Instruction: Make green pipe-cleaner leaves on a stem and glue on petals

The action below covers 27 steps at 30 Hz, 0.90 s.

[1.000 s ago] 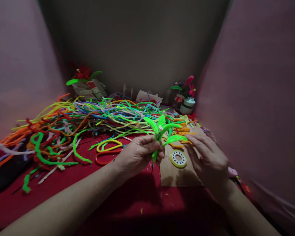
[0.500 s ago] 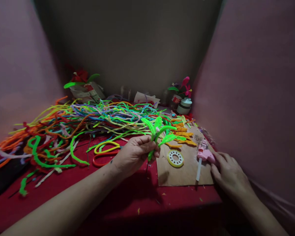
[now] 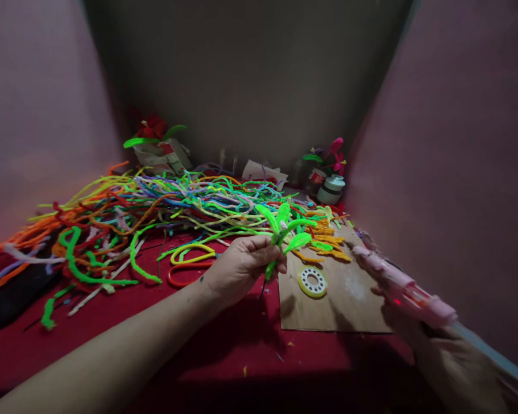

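My left hand (image 3: pixel 250 264) pinches the stem of a bright green pipe-cleaner flower (image 3: pixel 281 225), its looped petals spread upward around a small pale centre. At the right, my right hand (image 3: pixel 431 345) is wrapped round a pink glue gun (image 3: pixel 410 290), held in the air with its nozzle pointing up and left; a red light glows on its side. Below and between the hands, a yellow tape roll (image 3: pixel 312 282) with a white perforated core lies on a brown board (image 3: pixel 336 313). Orange pipe-cleaner pieces (image 3: pixel 328 238) lie at the board's far edge.
A big heap of coloured pipe cleaners (image 3: pixel 198 201) covers the back and left of the red table (image 3: pixel 224 356). Scissors (image 3: pixel 192 256) with yellow and red handles lie left of my left hand. Behind stand a lidded jar (image 3: pixel 331 190) and red flowers (image 3: pixel 151 127).
My right hand has lifted the pink glue gun off the board and turned it, bringing it to the right. My left hand still holds the green flower. The view has shifted slightly.
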### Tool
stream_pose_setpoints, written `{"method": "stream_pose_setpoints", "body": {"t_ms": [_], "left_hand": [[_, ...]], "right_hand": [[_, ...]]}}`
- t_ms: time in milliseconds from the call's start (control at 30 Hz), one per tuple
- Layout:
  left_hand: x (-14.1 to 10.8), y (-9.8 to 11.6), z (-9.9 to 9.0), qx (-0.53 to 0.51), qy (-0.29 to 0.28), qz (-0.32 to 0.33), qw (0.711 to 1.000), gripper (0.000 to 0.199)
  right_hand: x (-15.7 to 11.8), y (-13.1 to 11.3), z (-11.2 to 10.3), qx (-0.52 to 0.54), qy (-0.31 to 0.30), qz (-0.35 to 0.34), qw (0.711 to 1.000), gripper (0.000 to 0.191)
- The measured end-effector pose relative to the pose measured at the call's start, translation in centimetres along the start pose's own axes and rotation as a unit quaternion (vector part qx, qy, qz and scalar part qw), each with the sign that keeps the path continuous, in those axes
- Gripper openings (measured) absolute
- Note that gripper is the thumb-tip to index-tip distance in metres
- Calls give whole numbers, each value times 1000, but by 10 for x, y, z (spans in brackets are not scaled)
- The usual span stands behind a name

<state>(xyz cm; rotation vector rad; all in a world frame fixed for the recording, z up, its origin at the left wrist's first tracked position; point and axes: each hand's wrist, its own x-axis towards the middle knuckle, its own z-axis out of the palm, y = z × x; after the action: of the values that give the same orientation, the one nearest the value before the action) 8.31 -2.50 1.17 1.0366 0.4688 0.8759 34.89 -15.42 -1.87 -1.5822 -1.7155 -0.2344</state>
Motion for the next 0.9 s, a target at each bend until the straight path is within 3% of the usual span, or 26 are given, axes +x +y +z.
{"method": "stream_pose_setpoints", "body": {"t_ms": [200, 333, 500, 900], "left_hand": [[-1, 1, 0, 40, -7, 1, 999, 21], [-2, 1, 1, 55, -13, -1, 998, 22], [-2, 1, 1, 58, -21, 1, 998, 21], [-2, -3, 0, 70, -19, -3, 997, 22]], "right_hand": [[15, -26, 23, 68, -73, -76, 992, 55], [29, -26, 35, 77, -112, -125, 983, 55], [43, -22, 34, 92, -158, -171, 968, 61], [51, -13, 36, 138, -211, -157, 955, 64]]}}
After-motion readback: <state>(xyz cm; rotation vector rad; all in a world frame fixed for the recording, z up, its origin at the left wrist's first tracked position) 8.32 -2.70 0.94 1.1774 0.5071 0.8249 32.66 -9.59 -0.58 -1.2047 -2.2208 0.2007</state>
